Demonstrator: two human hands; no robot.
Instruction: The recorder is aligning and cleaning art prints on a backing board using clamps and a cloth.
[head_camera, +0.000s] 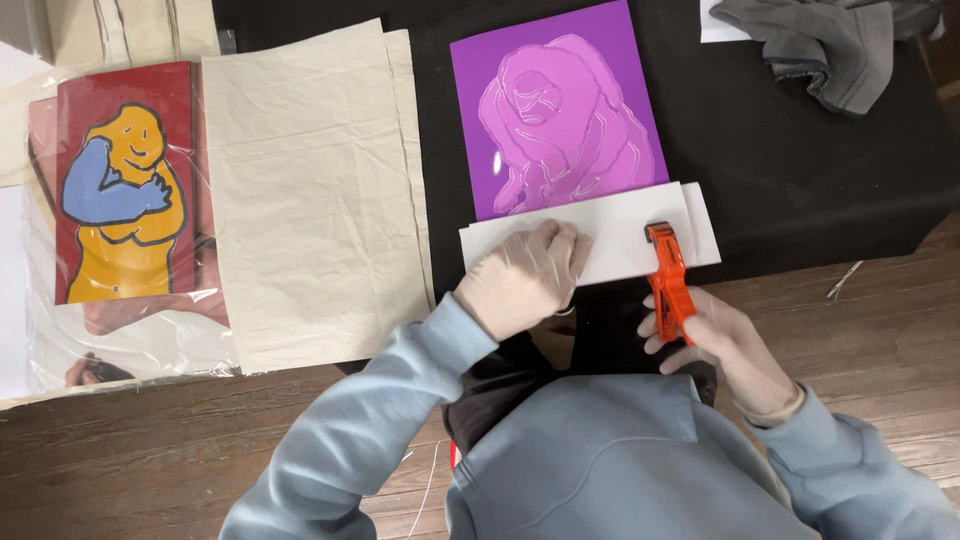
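A purple panel with a pink raised figure lies on a black table. White sheets cover the panel's near edge. My gloved left hand presses flat on these white sheets. My gloved right hand grips an orange spring clamp, whose jaws sit on the white sheets at the table's near edge.
Cream cloth sheets lie to the left of the panel. Further left, a red picture of a yellow and blue figure rests under clear plastic. A grey cloth is bunched at the back right. Wooden floor lies below.
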